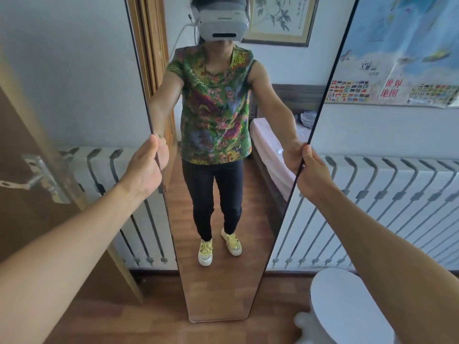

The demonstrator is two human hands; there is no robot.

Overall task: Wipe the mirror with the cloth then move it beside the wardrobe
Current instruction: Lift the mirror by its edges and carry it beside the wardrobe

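Both hands grip the tall mirror (218, 281) by its long edges at about the same height: the left hand (146, 167) is wrapped narrow round the left edge, thumb on the glass side, and the right hand (310, 170) pinches the right edge the same way. The mirror stands upright between them, its foot on the wooden floor (129, 319) well below the grip, its top out of view above. No cloth shows, so the carry to the wardrobe looks like the step in hand. Risks, as I judge them: only 2 thin-edge holds on a long pane, so a slipping palm could let it tip; swinging it could knock the radiator (372, 207) just behind, or the white stool (347, 306) below the right hand; fingers may smear the glass
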